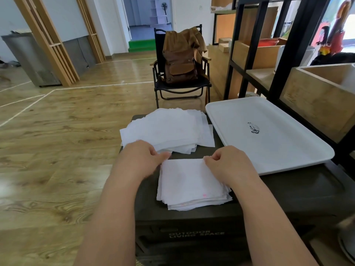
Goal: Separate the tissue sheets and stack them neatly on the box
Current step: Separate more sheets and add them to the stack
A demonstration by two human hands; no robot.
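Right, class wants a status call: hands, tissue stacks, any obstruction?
Left hand and right hand pinching far corners of near stack. Loose pile behind, on box. White tray right, not obstructing.

The room is evenly and brightly lit by daylight. The strongest light is admitted at the upper right, where the window area [348, 25] is blown out to white, and a cooler bluish cast is seen through the far doorway [148, 18]. Broad, soft glare is reflected from the wooden floor [57, 131], most of all at the left edge. Only faint, diffuse shadows are cast. Straight lines are bowed by the wide-angle lens, so the black shelf frame [288, 45] and the wooden slats [48, 39] are seen leaning outward. Slight motion blur is shown at the left hand [142, 156], and the corners are rendered softer.
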